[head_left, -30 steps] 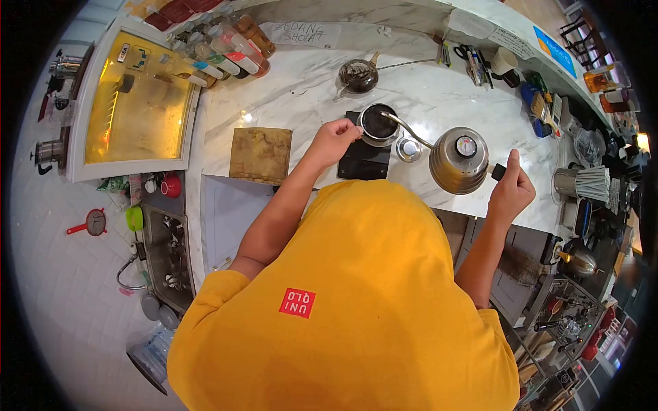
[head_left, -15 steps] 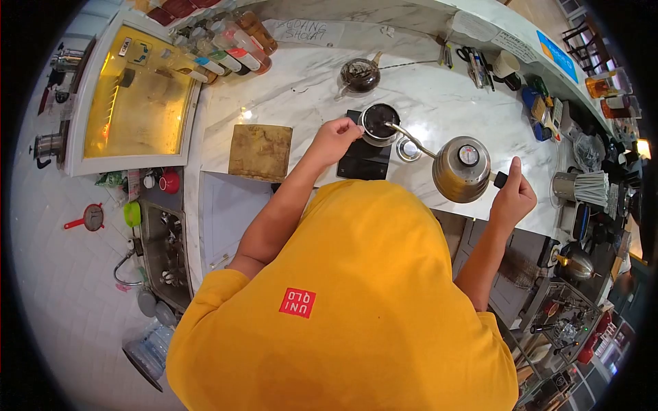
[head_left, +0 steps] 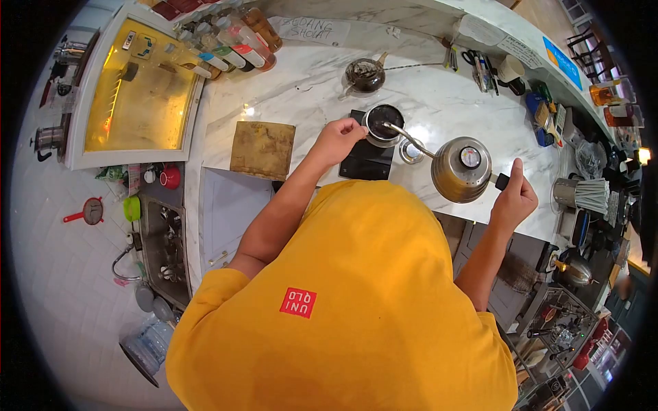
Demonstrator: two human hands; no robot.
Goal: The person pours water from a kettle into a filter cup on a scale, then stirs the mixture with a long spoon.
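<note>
Gripping right hand (head_left: 513, 204): curling its fingers around the black handle (head_left: 503, 181) of the kettle (head_left: 456, 185), one digit pointing to twelve o'clock, away from the body; the forearm is slanting toward one o'clock.
Left hand (head_left: 338, 144): pinching the edge of the round vessel (head_left: 378, 122) at about eight o'clock on its rim; the elbow is bending outward and the forearm is slanting toward one o'clock.
Kettle: one, silver, with one dial (head_left: 470, 157) on its lid; it is sitting at four o'clock from the vessel, and its single spout (head_left: 411, 140) is reaching to ten o'clock, the tip hovering over the vessel's dark contents.
Black slab (head_left: 365, 164): one, lying on the marble surface (head_left: 315, 75) and extending from the vessel toward seven o'clock.
Small round container (head_left: 411, 151): one, resting between four and five o'clock, near the vessel.
Glass pot (head_left: 364, 77): one, standing at eleven o'clock.
Brown board (head_left: 262, 150): one, lying near nine o'clock.
Bottles (head_left: 240, 48): several, clustering at ten o'clock, overlapping too much for counting.
</note>
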